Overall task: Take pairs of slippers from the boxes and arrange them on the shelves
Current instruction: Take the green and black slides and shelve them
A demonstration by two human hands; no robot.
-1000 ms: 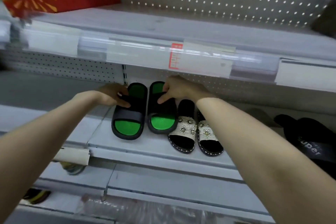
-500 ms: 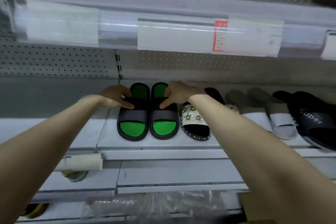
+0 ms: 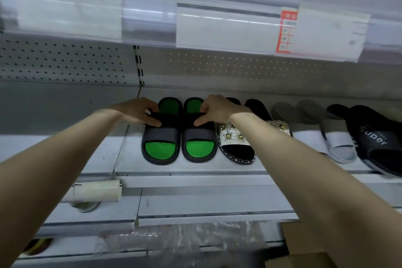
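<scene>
On the grey shelf [image 3: 195,168], just left of a jewelled sandal [image 3: 236,138], the black green-insoled slipper pair [image 3: 165,135] is set side by side, its straps pinched between thumb and curled fingers by the left hand [image 3: 139,113] and right hand [image 3: 217,110].

Shows a grey pegboard wall [image 3: 65,61] behind pale metal shelves [image 3: 130,159], a clear label strip [image 3: 148,24] fronting the upper one.
</scene>
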